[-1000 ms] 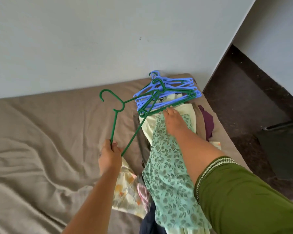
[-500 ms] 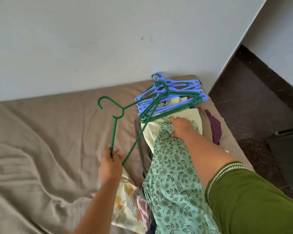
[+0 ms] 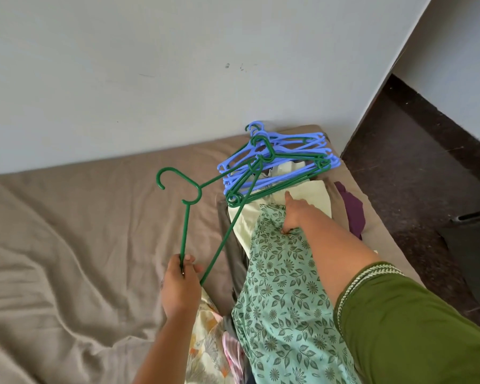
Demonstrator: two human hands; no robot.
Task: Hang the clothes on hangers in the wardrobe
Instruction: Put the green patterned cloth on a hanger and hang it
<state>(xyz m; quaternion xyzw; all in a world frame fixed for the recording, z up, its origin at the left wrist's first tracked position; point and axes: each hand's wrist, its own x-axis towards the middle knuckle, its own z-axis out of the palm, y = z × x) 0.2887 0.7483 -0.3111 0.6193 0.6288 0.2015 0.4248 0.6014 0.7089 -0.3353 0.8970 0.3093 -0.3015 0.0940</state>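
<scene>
We see the left hand (image 3: pixel 181 286) at lower centre of the frame, its grip closed round one corner of a green hanger (image 3: pixel 205 214) whose hook points toward the upper left. The hanger's far end runs into a stack of blue hangers (image 3: pixel 277 162) — lying with other green ones at upper centre on the bed (image 3: pixel 67 245). The right hand (image 3: pixel 295 214), just right of centre, has its forefinger stretched out while the other fingers pinch the top edge of a green floral garment (image 3: pixel 283 300) — this lies down the middle, over a pale yellow cloth (image 3: pixel 313 200). A purple cloth (image 3: pixel 352 209) sits at the right.
</scene>
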